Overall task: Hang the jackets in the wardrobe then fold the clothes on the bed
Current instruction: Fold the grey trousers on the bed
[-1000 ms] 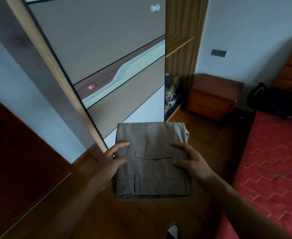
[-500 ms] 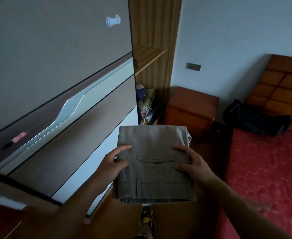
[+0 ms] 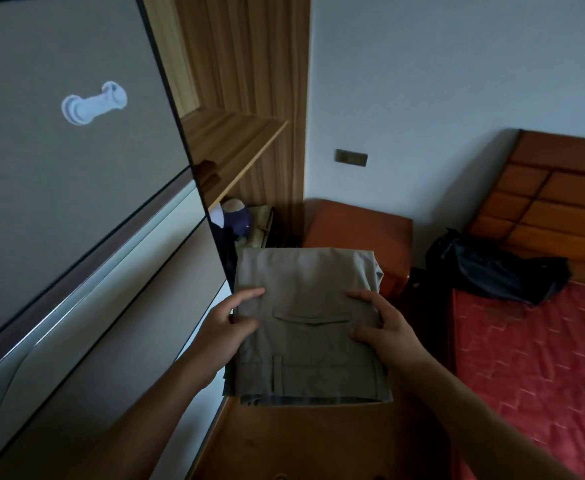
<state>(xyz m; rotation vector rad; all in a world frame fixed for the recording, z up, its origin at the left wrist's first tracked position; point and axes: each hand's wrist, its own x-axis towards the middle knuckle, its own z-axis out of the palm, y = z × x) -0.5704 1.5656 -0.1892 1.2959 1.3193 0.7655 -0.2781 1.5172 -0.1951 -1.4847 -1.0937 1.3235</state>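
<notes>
Fingers of the left hand and the right hand are gripping opposite side edges of the folded khaki trousers, thumbs lying on top. Trousers are sitting at centre frame, held level in the air above the wooden floor. Wardrobe sliding door is filling the left of the frame; its open compartment with a wooden shelf is showing at upper centre. Bedside cabinet is standing behind the trousers. Black bag is lying on the red bed at right.
</notes>
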